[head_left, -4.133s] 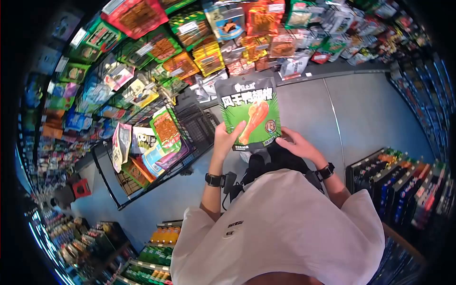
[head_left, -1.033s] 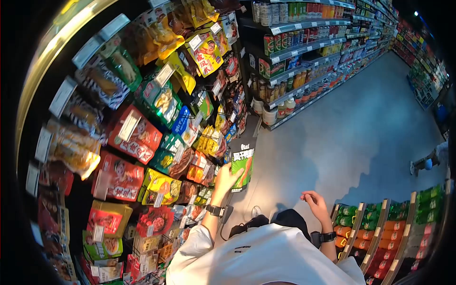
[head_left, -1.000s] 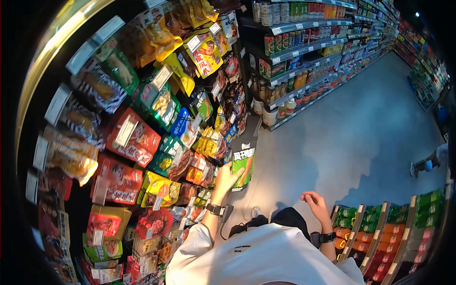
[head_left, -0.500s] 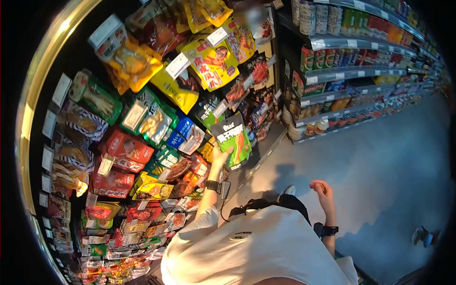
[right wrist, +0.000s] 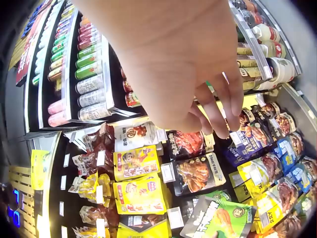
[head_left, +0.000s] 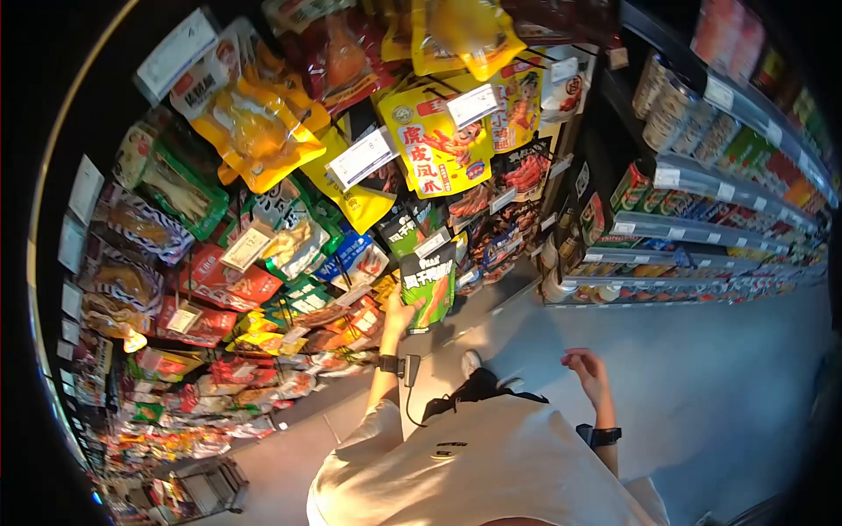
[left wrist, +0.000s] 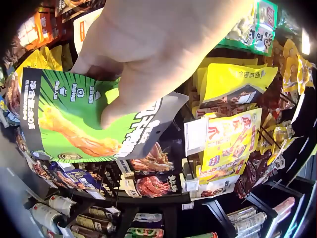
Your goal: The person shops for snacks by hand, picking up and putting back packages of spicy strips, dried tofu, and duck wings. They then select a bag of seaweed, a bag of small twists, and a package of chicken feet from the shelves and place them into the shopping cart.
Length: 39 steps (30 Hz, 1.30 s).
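Observation:
In my left hand (head_left: 400, 314) is a green and black snack bag (head_left: 430, 285) with a drumstick picture. The thumb lies across its printed front and the fingers are behind it, as the left wrist view shows on the bag (left wrist: 74, 126). The bag stands upright in front of the hanging rack, just below a similar green bag (head_left: 409, 230) that it partly overlaps. My right hand (head_left: 591, 375) is held out over the floor at the right, holding nothing, its fingers loosely curled. The right wrist view shows that hand (right wrist: 183, 79) large in front of the shelves.
Yellow snack bags (head_left: 438, 149) hang above, with white price tags (head_left: 364, 158) sticking out on hooks. Red bags (head_left: 230, 276) hang to the left. A drinks shelf (head_left: 693, 232) with cans stands at the right. Grey floor (head_left: 693, 368) lies below, and a cart (head_left: 206, 491) shows at lower left.
Earlier both hands were at the bag in front of my body; now the left alone holds it, close to the rack. The view has turned from the cart and come nearer the hanging bags.

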Tool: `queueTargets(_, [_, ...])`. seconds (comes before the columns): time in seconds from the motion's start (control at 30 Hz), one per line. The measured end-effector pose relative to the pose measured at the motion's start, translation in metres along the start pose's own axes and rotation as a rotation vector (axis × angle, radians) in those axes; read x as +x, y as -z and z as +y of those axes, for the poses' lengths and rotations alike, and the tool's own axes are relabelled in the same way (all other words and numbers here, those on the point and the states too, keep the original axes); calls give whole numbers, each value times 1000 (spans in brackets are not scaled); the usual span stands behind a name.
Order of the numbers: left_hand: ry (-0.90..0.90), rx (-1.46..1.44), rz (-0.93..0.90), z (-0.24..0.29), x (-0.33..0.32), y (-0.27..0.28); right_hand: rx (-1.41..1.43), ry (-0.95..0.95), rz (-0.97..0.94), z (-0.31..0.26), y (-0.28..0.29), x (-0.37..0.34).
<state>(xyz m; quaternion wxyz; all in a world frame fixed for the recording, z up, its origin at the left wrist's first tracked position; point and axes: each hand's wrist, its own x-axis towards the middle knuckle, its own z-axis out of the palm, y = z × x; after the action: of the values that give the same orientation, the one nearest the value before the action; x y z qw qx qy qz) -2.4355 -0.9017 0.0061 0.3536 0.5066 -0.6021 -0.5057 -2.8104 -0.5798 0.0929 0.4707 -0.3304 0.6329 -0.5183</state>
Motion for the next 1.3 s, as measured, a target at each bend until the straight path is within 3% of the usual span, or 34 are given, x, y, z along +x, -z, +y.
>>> queueTargets(0.3, [-124,-229,-77,34,23,-1,-77,-61,-99,-43,-21,50])
queueTargets(0.53, [37,-254,-127,47,38,-4,-112,-95,-74,-47,-29,59])
queueTargets(0.97, [-8,-199,-147,22,44,5,-91,-93,-38,-49,-38,66])
queueTargets(1.3, [108,-297,-157,29,42,6,-91,-87,-59,-51,-50,71])
